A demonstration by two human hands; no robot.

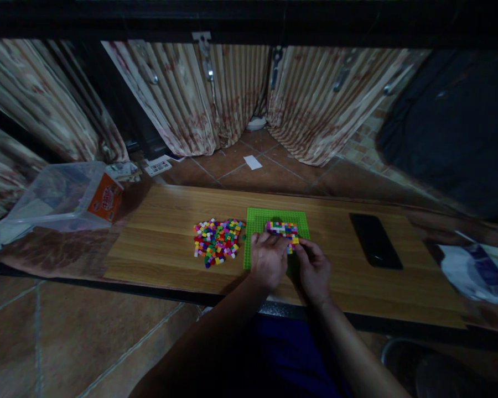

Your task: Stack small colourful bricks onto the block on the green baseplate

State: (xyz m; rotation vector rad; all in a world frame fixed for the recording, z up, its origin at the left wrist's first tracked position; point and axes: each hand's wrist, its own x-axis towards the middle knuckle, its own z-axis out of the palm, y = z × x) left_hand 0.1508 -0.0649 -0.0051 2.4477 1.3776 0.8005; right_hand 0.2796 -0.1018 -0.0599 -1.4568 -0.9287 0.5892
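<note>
A patch of small multicoloured toy bricks [276,226] sits on a green studded baseplate [254,218]. My left hand [269,261] is over the lower left of the plate, back upward, its fingers bent together against the near side of the patch. What lies under those fingertips is hidden. From the right, my right hand [316,271] reaches the patch with thumb and fingers pinched at its edge, beside a yellow brick [295,241]. Left of the baseplate lies a loose pile of mixed coloured bricks [218,241].
All this is on a low wooden tabletop [157,237]. A black phone-like slab [375,241] lies to the right, near a white and blue plastic packet [479,271]. At far left stands a clear plastic box [66,193] with an orange label. Striped curtains [232,99] hang behind.
</note>
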